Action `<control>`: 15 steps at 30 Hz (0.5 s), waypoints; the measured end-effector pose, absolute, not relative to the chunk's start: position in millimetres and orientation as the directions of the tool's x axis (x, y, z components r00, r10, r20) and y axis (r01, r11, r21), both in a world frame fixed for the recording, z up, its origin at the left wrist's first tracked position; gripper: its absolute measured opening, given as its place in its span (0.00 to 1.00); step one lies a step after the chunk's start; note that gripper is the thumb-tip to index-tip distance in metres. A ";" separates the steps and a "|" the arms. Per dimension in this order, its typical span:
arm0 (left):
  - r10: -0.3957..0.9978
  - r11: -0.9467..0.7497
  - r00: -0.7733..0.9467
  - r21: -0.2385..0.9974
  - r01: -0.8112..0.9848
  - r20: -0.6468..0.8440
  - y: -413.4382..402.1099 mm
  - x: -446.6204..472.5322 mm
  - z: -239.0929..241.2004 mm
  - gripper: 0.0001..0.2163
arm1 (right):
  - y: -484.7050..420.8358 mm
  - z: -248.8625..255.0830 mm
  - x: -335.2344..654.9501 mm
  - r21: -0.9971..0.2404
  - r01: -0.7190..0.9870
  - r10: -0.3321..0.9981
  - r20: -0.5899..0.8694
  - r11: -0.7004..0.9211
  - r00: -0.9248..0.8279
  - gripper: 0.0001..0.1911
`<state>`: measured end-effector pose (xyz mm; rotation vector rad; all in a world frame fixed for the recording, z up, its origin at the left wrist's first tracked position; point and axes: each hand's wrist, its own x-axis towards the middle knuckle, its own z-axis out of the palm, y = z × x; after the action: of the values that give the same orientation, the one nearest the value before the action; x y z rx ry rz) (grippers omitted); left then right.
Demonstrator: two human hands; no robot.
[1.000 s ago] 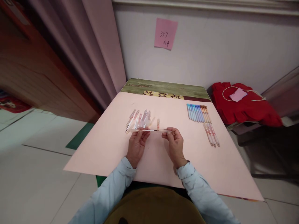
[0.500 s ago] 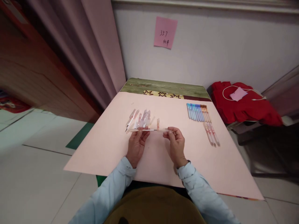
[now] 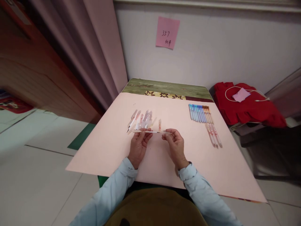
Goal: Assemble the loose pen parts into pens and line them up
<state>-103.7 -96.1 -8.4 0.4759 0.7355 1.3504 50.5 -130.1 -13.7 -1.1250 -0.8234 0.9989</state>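
Note:
A thin white pen refill (image 3: 154, 132) with a dark band stretches level between my two hands, above the paper-covered table. My left hand (image 3: 138, 144) is closed round its left part, where a pale clear length sticks out beyond the fingers. At the right end, the thumb and fingers of my right hand (image 3: 176, 144) pinch together on it; any small part under those fingertips is hidden. Just beyond my left hand lies a loose group of clear pen parts (image 3: 146, 117) and white refills. A short printed piece (image 3: 160, 124) stands or lies behind the refill; I cannot tell which.
At the right, a row of blue and brown pens (image 3: 199, 113) lies side by side, with several pink-patterned pens (image 3: 213, 135) below it. Pale pink paper (image 3: 98, 150) covers the table. A red cloth (image 3: 244, 110) with a white cable sits on the right. A brown wooden panel (image 3: 56, 81) stands left.
My right hand has moved slightly left, closer to my left hand along the refill. The left hand keeps its hold. The pens and loose parts lie as before.

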 end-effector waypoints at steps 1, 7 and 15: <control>0.978 0.184 0.059 0.696 -0.694 -0.199 -96.2 -103.9 -8.5 0.09 | -130.2 -13.5 50.1 -0.971 -0.213 0.941 0.035 0.113 0.338 0.13; 0.977 0.194 0.071 0.696 -0.692 -0.202 -97.4 -104.7 -9.3 0.10 | -131.6 -11.5 50.0 -0.979 -0.196 0.950 -0.006 0.058 0.311 0.14; 0.983 0.155 0.032 0.714 -0.683 -0.182 -96.4 -104.7 -11.1 0.10 | -131.3 -14.4 52.6 -0.986 -0.155 0.956 0.019 0.067 0.294 0.14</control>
<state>-104.7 -96.4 -11.1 0.5040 0.7492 1.3683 52.6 -131.3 -14.4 -1.1840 -0.8944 1.0334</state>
